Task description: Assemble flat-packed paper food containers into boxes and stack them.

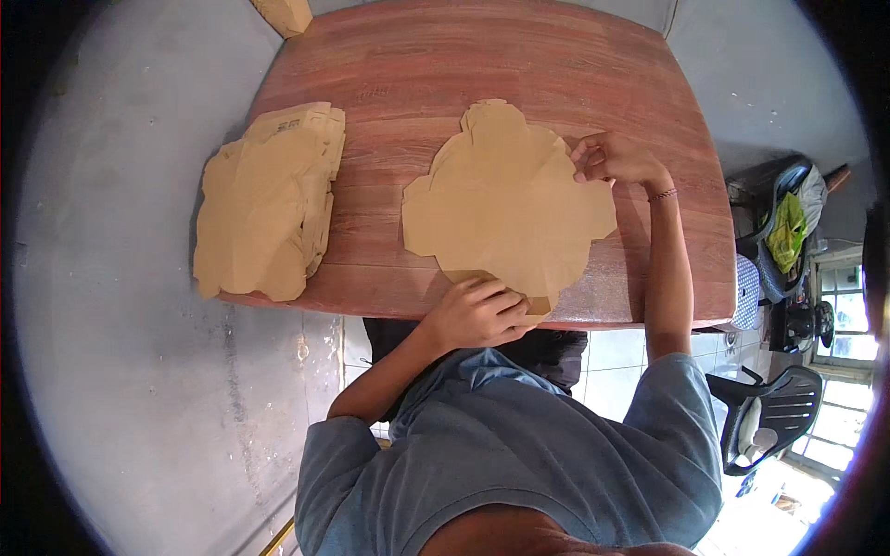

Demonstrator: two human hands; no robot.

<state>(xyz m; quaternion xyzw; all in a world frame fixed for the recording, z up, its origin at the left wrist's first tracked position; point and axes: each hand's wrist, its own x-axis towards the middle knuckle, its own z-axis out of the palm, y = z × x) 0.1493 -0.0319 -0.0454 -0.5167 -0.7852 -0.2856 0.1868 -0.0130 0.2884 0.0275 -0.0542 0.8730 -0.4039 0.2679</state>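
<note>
The left hand, curled near, and right hand, bent at right, seemingly adjust the flat cardboard, whether pinching unclear; the next move calls for steady edges.

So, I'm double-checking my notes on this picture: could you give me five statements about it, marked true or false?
1. The cardboard pile lies to the left of the flat cardboard in the middle. True.
2. The left hand is on the pile. False: it is at the near edge of the middle cardboard.
3. The right hand is at the upper right edge of the middle cardboard. True.
4. The bracelet is on the left wrist. False: the bracelet is on the right wrist.
5. The tabletop is white. False: it is reddish brown.
</note>
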